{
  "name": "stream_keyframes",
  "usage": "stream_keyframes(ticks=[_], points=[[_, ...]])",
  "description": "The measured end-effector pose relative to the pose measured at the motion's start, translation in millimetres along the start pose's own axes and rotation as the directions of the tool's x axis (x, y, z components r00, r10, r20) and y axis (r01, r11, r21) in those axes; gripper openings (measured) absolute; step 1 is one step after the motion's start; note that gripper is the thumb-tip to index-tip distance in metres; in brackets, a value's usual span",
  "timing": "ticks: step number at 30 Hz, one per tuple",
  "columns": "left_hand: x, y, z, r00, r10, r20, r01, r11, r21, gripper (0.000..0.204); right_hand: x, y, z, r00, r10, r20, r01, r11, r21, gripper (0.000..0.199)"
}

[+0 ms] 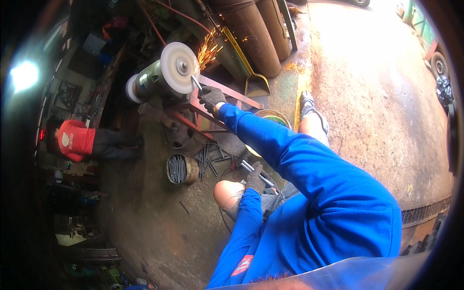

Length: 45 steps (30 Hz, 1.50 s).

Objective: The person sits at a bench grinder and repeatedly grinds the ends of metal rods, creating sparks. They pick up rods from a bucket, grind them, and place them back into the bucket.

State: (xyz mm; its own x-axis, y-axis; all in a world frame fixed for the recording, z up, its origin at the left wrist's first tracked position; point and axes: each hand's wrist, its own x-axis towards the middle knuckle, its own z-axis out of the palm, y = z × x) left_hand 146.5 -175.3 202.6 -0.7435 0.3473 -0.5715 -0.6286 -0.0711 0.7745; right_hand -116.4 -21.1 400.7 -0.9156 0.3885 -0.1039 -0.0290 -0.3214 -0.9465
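Sparks (209,48) flying off the top edge of the white grinding wheel (180,67). Right hand (211,98), in a dark glove, grip clamped on a short metal rod (196,83), tip pressed against the wheel's face. Left hand (254,177), gloved too, low by the bare knee (227,193), grip closed around a second metal rod (256,174) lying across the lap. Two rods in hand, then, one per glove.

Around the grinder: green motor body (150,79) on a red steel stand (203,111), its frame standing between the knees and the wheel. Round can (180,169) packed with dark rods on the floor, more loose rods (210,159) scattered just beside it. Yellow-handled shovel (251,77) leaning near two big rusty cylinders (253,34). Green bucket (273,118) partly hidden behind the blue sleeve (270,140).

Stained, oily concrete floor (145,217), brighter pavement to the right with a drain grate (425,210) along its edge. Another person in a red shirt (75,140) at far left in a dim, cluttered workshop.
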Motion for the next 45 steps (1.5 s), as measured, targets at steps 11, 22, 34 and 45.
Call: stream_keyframes(ticks=[11,22,34,45], points=[[9.5,-12.6,-11.1,0.993,0.109,0.04,-0.112,0.991,0.076,0.036,-5.1,-9.4,-7.0,0.991,0.018,0.133,-0.037,0.989,0.144,0.022],[-8.9,11.5,14.8,0.999,-0.029,-0.043,0.024,0.995,-0.1,0.037,-1.4,-7.6,-17.1,0.989,-0.013,0.145,0.0,0.996,0.087,0.029],[-11.0,13.3,14.8,0.993,-0.063,-0.099,0.044,0.982,-0.183,0.037,-21.7,4.2,-39.9,0.983,-0.125,0.138,0.124,0.992,0.017,0.045],[-8.9,10.1,17.1,0.996,-0.049,-0.077,0.033,0.98,-0.195,0.037,-28.9,6.4,-51.7,0.953,-0.149,0.263,0.048,0.934,0.355,0.03]])
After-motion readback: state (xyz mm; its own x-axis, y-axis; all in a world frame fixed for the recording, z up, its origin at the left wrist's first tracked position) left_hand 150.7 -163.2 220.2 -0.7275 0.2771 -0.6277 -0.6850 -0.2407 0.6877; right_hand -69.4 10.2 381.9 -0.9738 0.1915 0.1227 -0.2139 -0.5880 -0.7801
